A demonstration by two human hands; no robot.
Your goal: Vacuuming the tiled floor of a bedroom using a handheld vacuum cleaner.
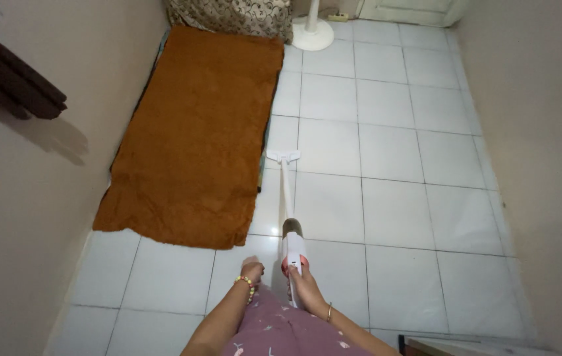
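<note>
Right hand [302, 282] grips stick vacuum [292, 247]; nozzle [283, 155] beside orange rug [198, 132].

Open white tile floor [393, 165] is left centre and right; passage is blocked left by the orange rug [195, 132], far by the fan base [312, 33].

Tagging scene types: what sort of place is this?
Likely a room in a home: white tiled floor, orange rug, a fan base by the far wall. The right hand grips a stick vacuum.

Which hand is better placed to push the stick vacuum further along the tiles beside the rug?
Right. The right hand has its grip on the stick vacuum, whose head sits on the white tile floor near the orange rug. The left hand is empty, beside the vacuum body.
</note>
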